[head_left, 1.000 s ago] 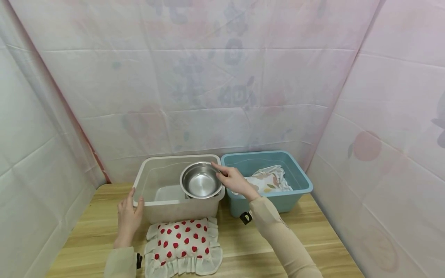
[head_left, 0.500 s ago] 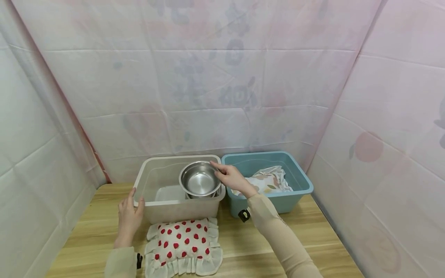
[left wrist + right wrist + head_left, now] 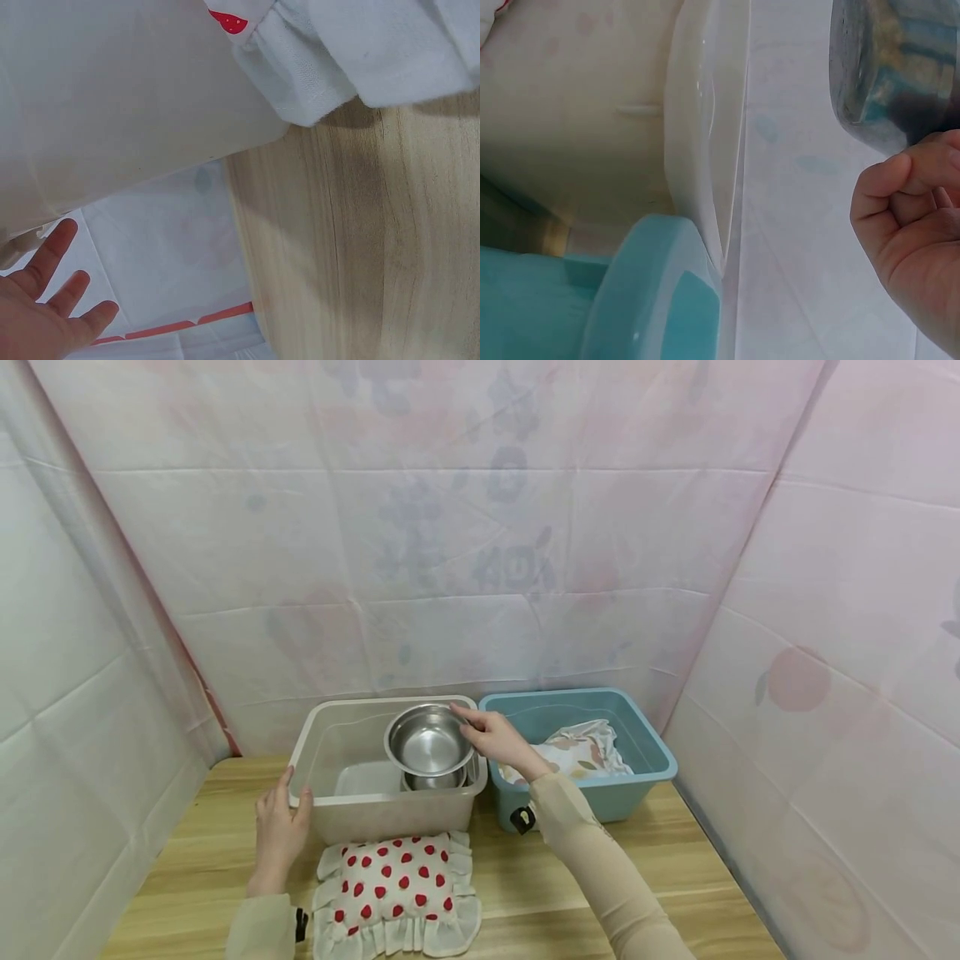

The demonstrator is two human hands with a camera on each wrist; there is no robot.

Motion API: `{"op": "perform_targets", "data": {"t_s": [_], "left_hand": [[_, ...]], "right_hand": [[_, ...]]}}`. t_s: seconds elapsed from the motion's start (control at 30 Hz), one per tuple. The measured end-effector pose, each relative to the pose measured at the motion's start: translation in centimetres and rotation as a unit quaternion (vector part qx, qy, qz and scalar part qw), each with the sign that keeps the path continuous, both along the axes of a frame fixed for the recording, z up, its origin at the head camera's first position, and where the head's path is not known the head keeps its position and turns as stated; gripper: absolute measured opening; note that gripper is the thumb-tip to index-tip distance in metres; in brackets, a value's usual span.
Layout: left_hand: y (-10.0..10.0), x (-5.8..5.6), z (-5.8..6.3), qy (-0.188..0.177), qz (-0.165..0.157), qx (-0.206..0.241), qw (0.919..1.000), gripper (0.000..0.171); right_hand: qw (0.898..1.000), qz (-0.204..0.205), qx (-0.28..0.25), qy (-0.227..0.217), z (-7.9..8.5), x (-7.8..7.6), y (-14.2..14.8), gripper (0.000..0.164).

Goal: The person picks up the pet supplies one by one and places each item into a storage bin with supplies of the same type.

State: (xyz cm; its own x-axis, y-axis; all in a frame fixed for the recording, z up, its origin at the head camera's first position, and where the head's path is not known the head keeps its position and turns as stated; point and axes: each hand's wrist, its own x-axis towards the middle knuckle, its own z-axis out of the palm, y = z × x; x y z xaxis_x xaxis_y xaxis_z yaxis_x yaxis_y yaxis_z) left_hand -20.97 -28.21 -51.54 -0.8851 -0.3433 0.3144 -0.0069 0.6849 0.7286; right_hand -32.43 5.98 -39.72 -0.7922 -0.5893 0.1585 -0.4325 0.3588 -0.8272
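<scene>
A shiny steel bowl (image 3: pixel 429 742) is raised over the right side of the beige bin (image 3: pixel 390 818) in the head view. My right hand (image 3: pixel 497 737) pinches it by the right edge of its rim. Below it inside the bin shows part of a second steel bowl (image 3: pixel 435 782). The held bowl's outer wall (image 3: pixel 892 75) appears at the upper right of the right wrist view, fingers curled at its side. My left hand (image 3: pixel 281 828) touches the bin's front left corner, its fingers (image 3: pixel 56 251) extended and spread in the left wrist view.
A light blue bin (image 3: pixel 600 795) stands against the beige one on the right, with a patterned white cloth item (image 3: pixel 585 750) inside. In front lies a frilled strawberry-print cushion (image 3: pixel 397 881) on the wooden table (image 3: pixel 540 910). Printed fabric walls (image 3: pixel 450 635) enclose the back and sides.
The right hand has lifted the bowl slightly up and back, uncovering more of the second bowl below. The left hand stays at the bin's corner.
</scene>
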Motion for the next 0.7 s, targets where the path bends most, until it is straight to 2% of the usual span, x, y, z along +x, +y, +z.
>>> {"op": "perform_targets", "data": {"t_s": [0.4,0.7], "left_hand": [[0.0,0.0,-0.1,0.000,0.001,0.000,1.0000,0.055],[0.1,0.0,-0.1,0.000,0.002,-0.002,1.0000,0.055]], "right_hand": [[1.000,0.019,0.007,0.016,0.1,-1.1,-0.4,0.047],[0.999,0.025,0.010,0.024,0.3,-1.4,-0.9,0.047]]}}
